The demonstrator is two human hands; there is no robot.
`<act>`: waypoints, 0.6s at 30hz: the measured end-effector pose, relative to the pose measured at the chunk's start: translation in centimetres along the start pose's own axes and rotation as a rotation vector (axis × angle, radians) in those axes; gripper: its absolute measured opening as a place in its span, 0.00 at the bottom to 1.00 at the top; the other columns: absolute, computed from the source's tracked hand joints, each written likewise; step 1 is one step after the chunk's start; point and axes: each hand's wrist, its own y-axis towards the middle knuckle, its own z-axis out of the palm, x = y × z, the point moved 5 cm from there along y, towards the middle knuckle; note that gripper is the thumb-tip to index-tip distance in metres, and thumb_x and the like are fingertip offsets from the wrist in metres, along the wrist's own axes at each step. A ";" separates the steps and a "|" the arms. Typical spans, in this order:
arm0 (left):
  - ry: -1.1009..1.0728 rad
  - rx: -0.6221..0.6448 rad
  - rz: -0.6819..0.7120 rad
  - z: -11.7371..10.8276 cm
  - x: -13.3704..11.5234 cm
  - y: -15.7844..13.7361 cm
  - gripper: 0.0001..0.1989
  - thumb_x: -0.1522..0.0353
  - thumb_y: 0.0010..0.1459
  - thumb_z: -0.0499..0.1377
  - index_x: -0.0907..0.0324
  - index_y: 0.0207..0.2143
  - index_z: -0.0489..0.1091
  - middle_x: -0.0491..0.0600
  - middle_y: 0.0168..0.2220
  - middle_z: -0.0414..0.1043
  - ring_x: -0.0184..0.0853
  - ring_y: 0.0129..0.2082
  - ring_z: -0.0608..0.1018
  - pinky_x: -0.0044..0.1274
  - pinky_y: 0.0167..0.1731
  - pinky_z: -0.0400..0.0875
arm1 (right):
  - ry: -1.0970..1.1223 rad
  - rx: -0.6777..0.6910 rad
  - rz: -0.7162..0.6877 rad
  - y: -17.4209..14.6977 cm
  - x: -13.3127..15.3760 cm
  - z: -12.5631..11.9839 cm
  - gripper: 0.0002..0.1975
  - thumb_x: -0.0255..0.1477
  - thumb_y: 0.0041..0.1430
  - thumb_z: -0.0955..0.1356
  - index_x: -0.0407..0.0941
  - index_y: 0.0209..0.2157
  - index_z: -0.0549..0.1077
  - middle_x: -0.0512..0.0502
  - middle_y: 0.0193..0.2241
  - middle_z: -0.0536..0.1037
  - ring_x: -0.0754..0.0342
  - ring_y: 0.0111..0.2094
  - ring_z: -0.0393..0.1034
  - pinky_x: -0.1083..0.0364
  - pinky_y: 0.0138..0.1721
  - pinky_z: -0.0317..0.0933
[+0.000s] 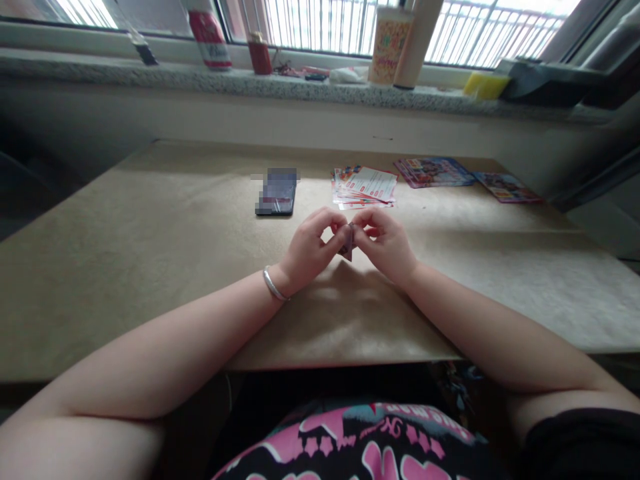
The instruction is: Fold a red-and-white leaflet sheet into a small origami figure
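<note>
Over the middle of the table, both my hands meet at a small folded piece of paper, greyish purple with a pointed lower corner. My left hand, with a silver bangle at its wrist, pinches the paper between thumb and fingers. My right hand pinches its upper right edge. Fingers hide most of the paper, so its full shape and print cannot be made out. Just beyond the hands lies a loose pile of printed cards, mostly white with red marks.
A dark phone, partly blurred out, lies left of the cards. Colourful booklets or packets lie at the back right, another beside them. The windowsill holds a red can, a patterned cup and a yellow sponge-like block.
</note>
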 end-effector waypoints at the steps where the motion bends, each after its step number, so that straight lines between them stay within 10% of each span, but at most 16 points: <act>1: -0.012 0.006 -0.021 0.1 0.3 0.0 0.06 0.68 0.63 0.56 0.59 0.32 0.67 0.45 0.31 0.70 0.29 0.33 0.73 0.22 0.36 0.69 | 0.019 -0.010 0.036 0.0 -0.3 0.0 0.03 0.30 0.56 0.67 0.47 0.29 0.68 0.53 0.27 0.72 0.59 0.29 0.68 0.59 0.26 0.64; 12: -0.664 0.184 -0.364 2.4 4.1 -0.3 0.20 0.59 0.57 0.64 0.59 0.46 0.63 0.45 0.33 0.74 0.31 0.29 0.79 0.23 0.31 0.76 | 0.092 0.054 0.159 0.4 -2.7 0.2 0.13 0.34 0.54 0.70 0.48 0.41 0.68 0.54 0.31 0.74 0.60 0.25 0.67 0.59 0.25 0.62; 18: -0.627 0.126 -0.510 2.1 5.6 0.0 0.20 0.60 0.53 0.67 0.58 0.40 0.61 0.44 0.30 0.75 0.30 0.28 0.79 0.20 0.28 0.73 | 0.117 0.080 0.200 0.6 -3.8 0.8 0.15 0.35 0.54 0.70 0.48 0.43 0.67 0.55 0.28 0.74 0.59 0.23 0.68 0.57 0.24 0.62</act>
